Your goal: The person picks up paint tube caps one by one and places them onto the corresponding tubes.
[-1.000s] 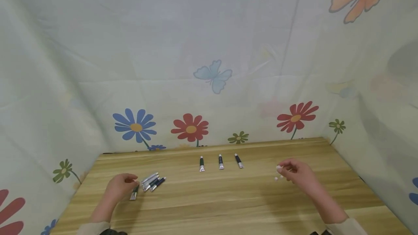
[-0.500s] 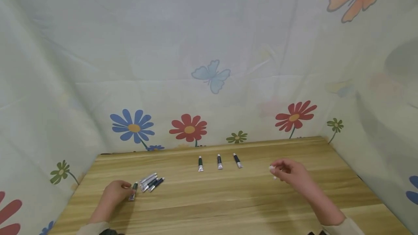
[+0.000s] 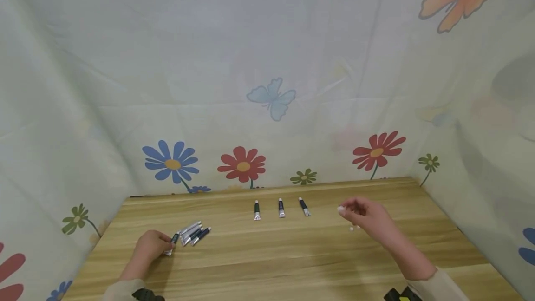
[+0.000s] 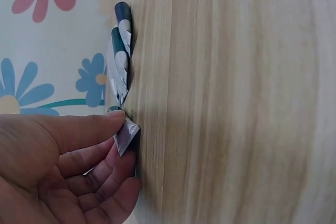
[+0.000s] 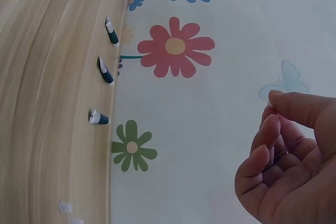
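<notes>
On the left of the table, my left hand (image 3: pixel 151 247) pinches a small green paint tube (image 4: pixel 126 136) by its silver crimped end, between thumb and fingers. Just beyond it lies a pile of several paint tubes (image 3: pixel 196 235), some with dark bands and some silver. My right hand (image 3: pixel 369 216) is raised over the right side, its thumb and index finger pinching a small white piece (image 3: pixel 341 210). In the right wrist view the fingers mostly hide that piece. Below this hand, small white pieces (image 5: pixel 65 206) lie on the wood.
Three paint tubes stand apart in a row near the back edge: a green one (image 3: pixel 257 210), a dark one (image 3: pixel 281 208) and another dark one (image 3: pixel 304 206). Behind the wooden table (image 3: pixel 259 259) hangs a flower-printed curtain (image 3: pixel 217 120), which also runs along both sides.
My right hand has moved left with the white piece, away from where the loose pieces lie. My left hand has drawn slightly back and tilted the green tube.
</notes>
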Motion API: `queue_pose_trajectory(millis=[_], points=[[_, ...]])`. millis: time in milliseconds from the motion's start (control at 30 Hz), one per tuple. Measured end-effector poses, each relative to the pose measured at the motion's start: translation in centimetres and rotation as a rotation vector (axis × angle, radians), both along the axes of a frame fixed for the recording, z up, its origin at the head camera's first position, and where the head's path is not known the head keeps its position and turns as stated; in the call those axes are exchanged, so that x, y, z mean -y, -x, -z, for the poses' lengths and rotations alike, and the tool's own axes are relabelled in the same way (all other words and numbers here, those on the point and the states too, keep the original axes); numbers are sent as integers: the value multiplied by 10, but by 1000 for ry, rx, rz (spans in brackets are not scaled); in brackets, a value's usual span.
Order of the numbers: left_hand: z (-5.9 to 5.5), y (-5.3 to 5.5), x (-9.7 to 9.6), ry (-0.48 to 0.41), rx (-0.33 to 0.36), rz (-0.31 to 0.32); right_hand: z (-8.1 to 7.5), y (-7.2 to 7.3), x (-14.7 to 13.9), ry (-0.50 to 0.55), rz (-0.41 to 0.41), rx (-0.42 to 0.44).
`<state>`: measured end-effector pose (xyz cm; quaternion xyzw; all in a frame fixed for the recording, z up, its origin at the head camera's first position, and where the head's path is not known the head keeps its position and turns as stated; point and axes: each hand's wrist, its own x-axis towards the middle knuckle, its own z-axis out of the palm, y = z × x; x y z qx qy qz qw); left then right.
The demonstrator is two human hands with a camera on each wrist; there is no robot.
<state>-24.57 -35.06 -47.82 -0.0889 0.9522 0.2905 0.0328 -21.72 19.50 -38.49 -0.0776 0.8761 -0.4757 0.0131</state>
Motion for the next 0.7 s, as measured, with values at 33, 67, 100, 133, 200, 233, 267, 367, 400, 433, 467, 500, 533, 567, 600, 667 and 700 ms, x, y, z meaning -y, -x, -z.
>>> queue_pose_trajectory(millis=[33,67,100,133,200,233,267,367,400,433,467,500,533,567,600,667,700], points=[[0,0,0,-2,0,-4,0,1,1,0,-1,-2],[0,0,1,-3,2,-6,-1,1,2,-1,-5,-7],[1,-1,2,-3,3,-7,-1,2,2,0,-6,-9],[1,-1,2,-3,4,-8,-2,2,3,-1,-7,-10],[0,-2,2,-12,8,-17,-2,3,4,-1,-5,-7],[-1,-2,3,-14,9,-19,-2,4,5,-2,-8,-10],[-1,-3,3,-17,7,-18,-3,4,6,0,-8,-8],[-4,-3,4,-23,-16,-15,-4,4,7,3,-4,1],[-5,-3,4,-28,-27,-14,-5,4,7,3,-4,1],[-7,-3,5,-31,-35,-14,-5,4,7,6,-6,1],[-8,-3,5,-41,-41,-18,-6,4,8,9,-6,2],[-10,-2,5,-47,-46,-22,-6,4,8,10,-7,2],[-12,-2,5,-58,-48,-25,-6,4,8,11,-8,0],[-14,-1,5,-68,-50,-28,-7,4,8,13,-8,0],[-16,-1,5,-78,-53,-30,-7,4,9,15,-8,-1],[-20,-1,5,-93,-62,-29,-7,3,9,18,-9,-1],[-22,-1,5,-100,-69,-27,-8,3,10,17,-9,-2]])
